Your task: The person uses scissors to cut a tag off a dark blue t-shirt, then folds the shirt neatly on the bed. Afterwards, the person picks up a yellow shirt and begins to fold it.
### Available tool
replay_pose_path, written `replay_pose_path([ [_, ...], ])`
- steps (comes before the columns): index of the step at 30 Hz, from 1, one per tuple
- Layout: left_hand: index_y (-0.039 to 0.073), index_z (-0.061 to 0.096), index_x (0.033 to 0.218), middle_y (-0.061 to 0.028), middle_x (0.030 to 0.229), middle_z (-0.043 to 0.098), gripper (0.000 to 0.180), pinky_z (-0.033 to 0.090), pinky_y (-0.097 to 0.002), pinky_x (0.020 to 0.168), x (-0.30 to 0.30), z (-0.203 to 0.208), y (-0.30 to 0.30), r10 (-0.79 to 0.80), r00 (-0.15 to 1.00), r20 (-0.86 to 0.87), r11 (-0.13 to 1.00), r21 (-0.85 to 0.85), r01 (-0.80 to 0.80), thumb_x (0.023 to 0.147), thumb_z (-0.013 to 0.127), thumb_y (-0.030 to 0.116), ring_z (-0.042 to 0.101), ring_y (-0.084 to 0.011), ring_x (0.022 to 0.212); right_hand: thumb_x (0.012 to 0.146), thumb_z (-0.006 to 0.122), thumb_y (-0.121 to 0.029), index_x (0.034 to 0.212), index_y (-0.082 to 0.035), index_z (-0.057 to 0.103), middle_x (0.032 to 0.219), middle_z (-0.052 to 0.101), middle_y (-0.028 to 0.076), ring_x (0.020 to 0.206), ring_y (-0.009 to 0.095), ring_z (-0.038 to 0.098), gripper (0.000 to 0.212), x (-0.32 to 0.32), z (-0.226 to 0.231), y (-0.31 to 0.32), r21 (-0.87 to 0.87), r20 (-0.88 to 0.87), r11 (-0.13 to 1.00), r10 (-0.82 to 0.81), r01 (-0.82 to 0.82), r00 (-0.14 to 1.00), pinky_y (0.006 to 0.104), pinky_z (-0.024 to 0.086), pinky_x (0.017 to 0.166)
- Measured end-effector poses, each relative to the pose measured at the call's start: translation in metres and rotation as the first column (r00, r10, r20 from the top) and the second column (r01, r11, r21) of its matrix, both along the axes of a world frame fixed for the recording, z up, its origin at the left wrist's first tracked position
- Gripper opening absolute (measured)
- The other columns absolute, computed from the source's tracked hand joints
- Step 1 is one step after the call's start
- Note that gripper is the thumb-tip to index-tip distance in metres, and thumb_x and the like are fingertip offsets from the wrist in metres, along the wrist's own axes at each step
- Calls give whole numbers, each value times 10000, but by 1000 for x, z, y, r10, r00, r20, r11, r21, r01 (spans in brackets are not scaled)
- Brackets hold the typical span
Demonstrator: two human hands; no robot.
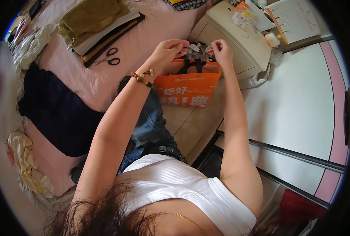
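An orange shopping bag (186, 87) with black handles and white print stands upright beside the bed. See-through crinkled plastic (200, 53) fills its open top. My left hand (170, 52), a beaded bracelet (142, 80) on its wrist, is over the bag's left rim with thumb and fingers pinched together. Above the right rim, my right hand (222, 53) is also closed in a pinch, its fingertips next to the plastic. Whatever either pinch holds is too small to make out.
Folded clothes (90, 23), scissors (110, 58) and a dark navy garment (57, 110) lie on the pink bed sheet (143, 29). A cream bedside cabinet (238, 41) borders the bag, bearing a white box (295, 19). White and pink sliding doors (297, 102) stand at right.
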State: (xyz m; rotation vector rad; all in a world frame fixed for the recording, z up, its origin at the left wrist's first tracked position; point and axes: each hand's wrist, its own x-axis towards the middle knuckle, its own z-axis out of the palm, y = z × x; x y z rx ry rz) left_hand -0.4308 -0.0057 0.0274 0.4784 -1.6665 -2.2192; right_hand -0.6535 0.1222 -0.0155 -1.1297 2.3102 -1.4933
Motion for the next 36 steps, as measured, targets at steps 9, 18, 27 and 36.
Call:
replay_pose_path([
  [9,-49,482,1234,-128,1246,514,344,386,-276,1002,-10,-2,-2,19,998,-56,995,103,-13,960,442,156,478,-191,1178,866,479,-27,1026,-20,629,934,669,120,872,215,652,219,-97,-52,13,248,-347,956,-65,158,935,308,495,733],
  [18,-10,615,1042,-72,928,647,283,485,-271,745,70,-51,-38,371,923,98,913,-222,-343,932,521,233,594,-158,856,912,497,-136,1048,7,615,970,666,139,928,205,635,230,12,-59,-81,158,-157,948,299,-275,941,303,477,819],
  [27,-14,631,996,-114,931,673,156,509,-253,750,283,-70,-42,900,435,-23,320,-642,-697,881,556,58,640,-165,857,878,510,-42,1032,-1,621,1015,640,147,942,258,623,194,290,-24,-164,-22,-202,548,816,-836,541,316,478,827],
  [36,7,624,1014,-106,939,661,191,512,-256,726,439,-98,21,995,-92,29,-47,-678,-733,874,493,24,645,-174,820,891,510,-147,1177,-37,553,1284,506,112,1209,296,443,310,434,-49,-198,202,-570,402,790,-893,227,409,334,1016],
])
